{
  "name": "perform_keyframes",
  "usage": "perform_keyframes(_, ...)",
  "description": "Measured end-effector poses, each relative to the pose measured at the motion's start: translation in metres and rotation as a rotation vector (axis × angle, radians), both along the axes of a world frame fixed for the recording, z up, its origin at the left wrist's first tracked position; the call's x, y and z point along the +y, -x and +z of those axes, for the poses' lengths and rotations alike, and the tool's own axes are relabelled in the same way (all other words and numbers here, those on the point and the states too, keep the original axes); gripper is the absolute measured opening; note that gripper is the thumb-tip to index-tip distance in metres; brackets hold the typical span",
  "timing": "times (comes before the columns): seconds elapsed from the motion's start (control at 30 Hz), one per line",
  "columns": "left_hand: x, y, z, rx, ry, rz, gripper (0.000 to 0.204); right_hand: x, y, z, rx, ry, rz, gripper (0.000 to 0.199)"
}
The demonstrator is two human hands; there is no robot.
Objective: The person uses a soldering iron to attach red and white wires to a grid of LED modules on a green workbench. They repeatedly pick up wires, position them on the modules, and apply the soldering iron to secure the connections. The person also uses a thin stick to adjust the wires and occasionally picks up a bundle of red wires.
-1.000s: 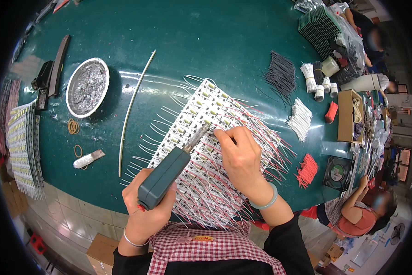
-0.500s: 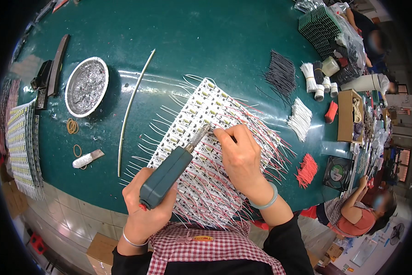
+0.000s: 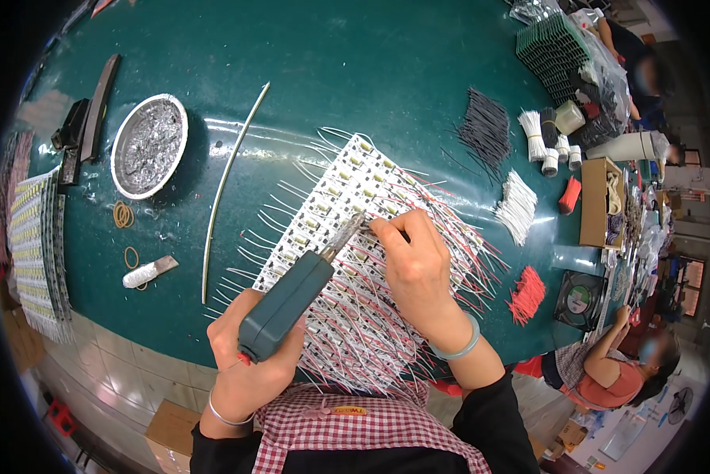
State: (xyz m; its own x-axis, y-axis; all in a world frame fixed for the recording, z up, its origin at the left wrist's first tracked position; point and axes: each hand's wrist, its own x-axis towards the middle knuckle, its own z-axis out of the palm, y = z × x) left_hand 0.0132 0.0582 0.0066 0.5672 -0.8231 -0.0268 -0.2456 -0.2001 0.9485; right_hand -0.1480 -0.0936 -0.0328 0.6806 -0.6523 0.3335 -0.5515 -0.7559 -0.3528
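Observation:
My left hand (image 3: 252, 367) is wrapped round a dark green soldering gun (image 3: 285, 306). Its metal tip (image 3: 344, 235) points up and right onto a white panel of small circuit boards (image 3: 317, 207). Right beside that tip, my right hand (image 3: 415, 257) has thumb and forefinger pinched together over the panel; whatever they hold is too small to make out. Many thin red and white wires (image 3: 363, 332) stick out from the panel, thickest over its near part and right side. White wire ends also fan out along its left edge.
Left on the green table (image 3: 331, 63) are a white bowl of solder scraps (image 3: 148, 150), rubber bands (image 3: 123, 214) and stacked panels (image 3: 37, 253). A pale rod (image 3: 230, 186) lies between bowl and panel. Black (image 3: 484, 130), white (image 3: 517, 207) and red wire piles (image 3: 526, 295) lie right. Co-workers (image 3: 619, 367) sit beyond.
Hardly anything differs. The soldering gun and both hands stay at the same spot on the panel, and the whole view has shifted very slightly.

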Motion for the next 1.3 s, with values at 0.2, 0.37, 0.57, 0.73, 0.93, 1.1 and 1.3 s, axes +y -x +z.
perform_keyframes(0.2,0.005,-0.008,0.004,-0.125,-0.001,-0.062,0.012,0.0,-0.001,0.0,0.003,0.003,0.0,0.024)
perform_keyframes(0.37,0.005,-0.007,0.005,-0.091,0.014,-0.042,0.015,0.0,-0.001,0.002,0.0,0.011,-0.004,0.023)
perform_keyframes(0.57,0.009,-0.006,0.004,-0.086,0.007,-0.026,0.019,0.003,0.007,0.012,0.021,0.037,-0.02,0.027)
perform_keyframes(0.73,0.018,-0.011,0.007,-0.097,-0.046,-0.007,0.021,0.024,0.022,0.058,0.067,0.075,-0.099,0.031)
perform_keyframes(0.93,0.02,-0.01,0.005,-0.043,0.024,-0.007,0.022,0.03,0.005,0.034,-0.066,0.014,0.009,0.032)
perform_keyframes(1.1,0.025,-0.01,0.004,-0.029,-0.007,-0.024,0.019,0.028,-0.001,0.0,-0.064,0.004,-0.003,0.034)
perform_keyframes(1.3,0.026,-0.005,0.002,0.06,-0.033,0.018,0.017,0.029,-0.002,-0.004,-0.058,0.012,-0.013,0.034)
